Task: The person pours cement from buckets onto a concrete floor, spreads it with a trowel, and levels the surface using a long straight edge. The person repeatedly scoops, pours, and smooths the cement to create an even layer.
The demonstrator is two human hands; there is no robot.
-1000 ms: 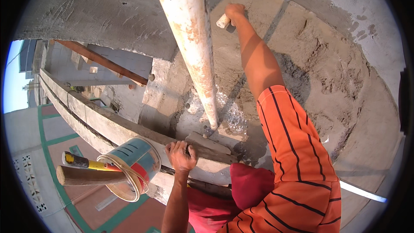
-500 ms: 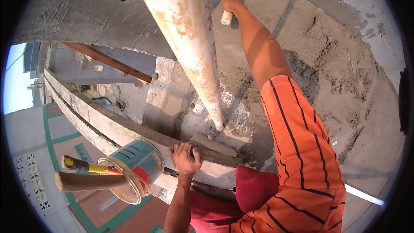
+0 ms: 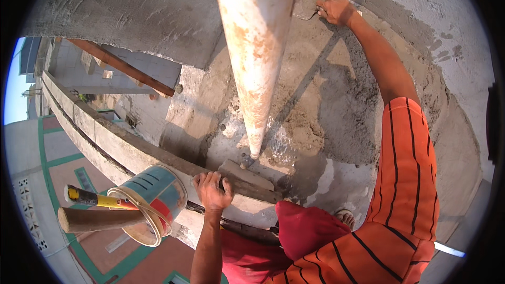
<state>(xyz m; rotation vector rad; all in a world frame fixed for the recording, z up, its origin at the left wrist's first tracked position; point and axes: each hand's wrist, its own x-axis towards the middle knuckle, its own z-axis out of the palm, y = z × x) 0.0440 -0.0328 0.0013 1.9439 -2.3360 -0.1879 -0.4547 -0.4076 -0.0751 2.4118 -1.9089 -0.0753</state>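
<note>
Left hand (image 3: 213, 191) on the ledge (image 3: 113, 134), bucket (image 3: 160, 189) just left of it, two handles (image 3: 97, 220) sticking out leftward. Pole (image 3: 258, 68) beyond the hand, mortar (image 3: 344, 121) right of pole. Right hand (image 3: 336, 11) over mortar's far part, trowel (image 3: 304, 8) at its left.

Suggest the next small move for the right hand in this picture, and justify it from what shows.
Probably draw the thin flat grey tool, seemingly a trowel, toward the body: the right hand grips it at the far side, while the nearer rough grey mortar looks uneven.
</note>
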